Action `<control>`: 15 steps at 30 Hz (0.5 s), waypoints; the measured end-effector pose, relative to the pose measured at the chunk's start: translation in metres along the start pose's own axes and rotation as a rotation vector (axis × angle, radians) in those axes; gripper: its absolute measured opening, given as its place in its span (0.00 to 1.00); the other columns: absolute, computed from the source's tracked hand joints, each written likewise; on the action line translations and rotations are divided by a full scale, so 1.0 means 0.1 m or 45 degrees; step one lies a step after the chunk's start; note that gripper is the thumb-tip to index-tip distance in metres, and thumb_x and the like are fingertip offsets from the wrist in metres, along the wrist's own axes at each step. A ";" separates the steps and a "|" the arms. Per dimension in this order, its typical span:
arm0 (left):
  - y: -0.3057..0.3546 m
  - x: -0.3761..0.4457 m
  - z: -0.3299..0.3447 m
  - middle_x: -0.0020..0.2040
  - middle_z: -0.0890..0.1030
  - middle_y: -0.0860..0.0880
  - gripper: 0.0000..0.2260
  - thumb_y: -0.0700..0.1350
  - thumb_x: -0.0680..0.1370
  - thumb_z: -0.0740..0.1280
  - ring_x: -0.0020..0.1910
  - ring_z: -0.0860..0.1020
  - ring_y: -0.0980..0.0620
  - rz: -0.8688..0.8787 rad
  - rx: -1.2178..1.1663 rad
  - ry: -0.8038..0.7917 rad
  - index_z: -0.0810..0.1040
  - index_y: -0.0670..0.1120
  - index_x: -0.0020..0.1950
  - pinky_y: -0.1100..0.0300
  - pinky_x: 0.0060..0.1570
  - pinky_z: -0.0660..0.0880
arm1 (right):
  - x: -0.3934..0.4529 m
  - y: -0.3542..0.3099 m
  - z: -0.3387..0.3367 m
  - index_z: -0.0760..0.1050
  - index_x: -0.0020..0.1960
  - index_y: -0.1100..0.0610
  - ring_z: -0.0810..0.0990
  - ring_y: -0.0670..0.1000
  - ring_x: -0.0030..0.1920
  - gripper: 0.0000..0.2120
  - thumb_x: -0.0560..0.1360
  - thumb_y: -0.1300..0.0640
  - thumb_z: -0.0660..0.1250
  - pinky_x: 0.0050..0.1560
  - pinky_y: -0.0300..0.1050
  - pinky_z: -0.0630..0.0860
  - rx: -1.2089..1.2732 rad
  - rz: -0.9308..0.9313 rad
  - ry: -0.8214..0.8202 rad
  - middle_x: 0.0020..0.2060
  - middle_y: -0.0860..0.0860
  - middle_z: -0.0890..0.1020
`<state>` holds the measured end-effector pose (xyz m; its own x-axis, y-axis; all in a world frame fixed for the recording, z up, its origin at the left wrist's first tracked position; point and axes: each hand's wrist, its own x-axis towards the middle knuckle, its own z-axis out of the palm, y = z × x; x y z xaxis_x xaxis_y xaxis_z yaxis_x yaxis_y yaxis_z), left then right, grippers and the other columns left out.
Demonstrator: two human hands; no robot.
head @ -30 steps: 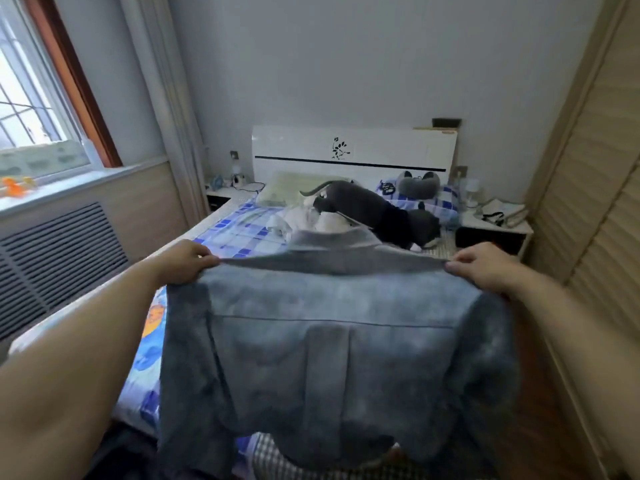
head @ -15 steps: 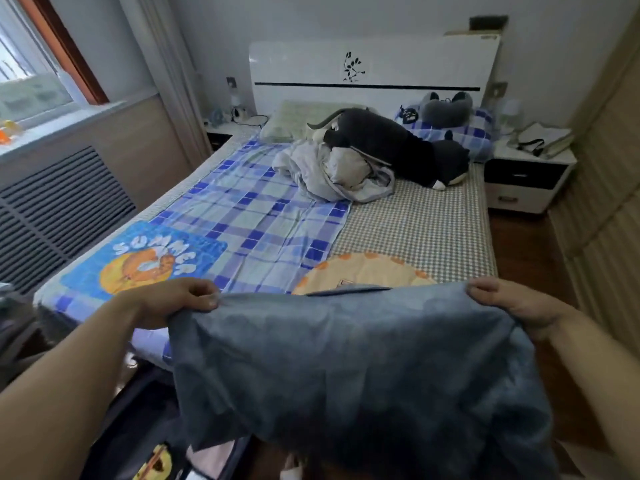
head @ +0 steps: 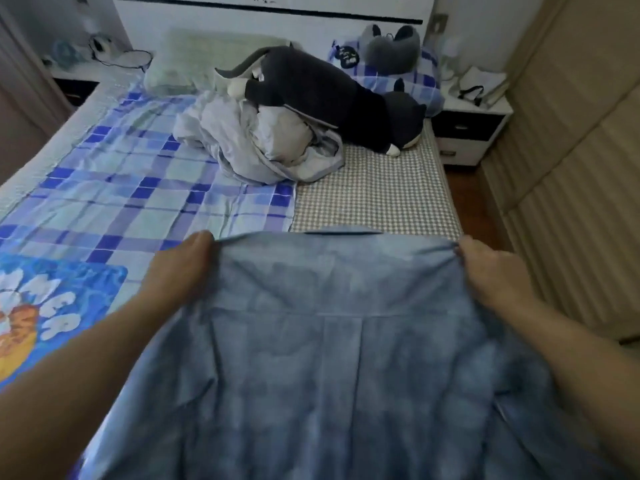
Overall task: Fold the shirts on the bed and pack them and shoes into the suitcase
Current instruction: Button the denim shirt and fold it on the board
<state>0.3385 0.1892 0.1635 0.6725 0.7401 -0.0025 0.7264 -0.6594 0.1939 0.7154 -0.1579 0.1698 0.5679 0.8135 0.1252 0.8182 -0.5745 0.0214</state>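
Observation:
A blue-grey shirt [head: 339, 368] is spread back side up over the near end of the bed [head: 374, 195], its collar pointing toward the headboard. My left hand [head: 180, 268] grips its left shoulder. My right hand [head: 491, 271] pinches the right shoulder, bunching the cloth there. A crumpled pile of pale shirts [head: 256, 143] lies in the middle of the bed, farther away. No suitcase or shoes show in this view.
A dark plush toy [head: 318, 88] lies across the bed behind the pile, by pillows at the headboard. A blue plaid sheet [head: 138, 188] covers the bed's left half. A nightstand [head: 471, 126] stands at the right, wardrobe doors [head: 571, 168] along the right wall.
The shirt went from held up in the air to lowered and laid forward onto the bed, both hands keeping hold of its shoulders. The view tilted down and moved closer to the bed.

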 end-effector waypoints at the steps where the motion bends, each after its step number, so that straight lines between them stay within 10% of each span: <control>1: 0.02 0.46 0.10 0.54 0.75 0.37 0.04 0.44 0.84 0.57 0.49 0.78 0.32 0.011 0.013 0.129 0.69 0.45 0.55 0.42 0.47 0.73 | 0.39 0.03 0.06 0.70 0.56 0.54 0.81 0.62 0.42 0.11 0.81 0.48 0.57 0.38 0.50 0.72 0.035 0.059 0.027 0.49 0.57 0.81; 4: 0.16 1.41 0.67 0.67 0.71 0.33 0.18 0.45 0.82 0.60 0.64 0.71 0.31 -0.110 0.086 0.321 0.70 0.43 0.71 0.36 0.62 0.67 | 1.26 0.00 0.56 0.67 0.70 0.59 0.75 0.67 0.56 0.20 0.82 0.50 0.58 0.55 0.59 0.73 0.049 0.289 0.153 0.59 0.64 0.76; 8: 0.47 0.82 1.98 0.81 0.56 0.38 0.30 0.56 0.82 0.62 0.79 0.53 0.35 -0.073 -0.099 -0.133 0.56 0.54 0.82 0.38 0.75 0.52 | 1.06 -0.75 1.62 0.58 0.80 0.60 0.67 0.68 0.70 0.34 0.78 0.54 0.66 0.72 0.61 0.62 0.122 0.365 -0.152 0.73 0.66 0.66; 15: -0.36 -1.17 2.82 0.77 0.61 0.33 0.33 0.53 0.81 0.66 0.75 0.61 0.31 -0.718 -0.331 -0.573 0.57 0.47 0.82 0.39 0.73 0.60 | -1.45 -1.00 2.47 0.74 0.66 0.65 0.77 0.70 0.59 0.24 0.71 0.64 0.73 0.59 0.62 0.75 0.328 0.742 -0.538 0.60 0.66 0.77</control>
<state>0.2735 0.0887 -0.1196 0.2436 0.7934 -0.5578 0.9573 -0.1045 0.2694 0.5738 -0.1959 -0.0953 0.8576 0.3805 -0.3460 0.3414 -0.9244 -0.1703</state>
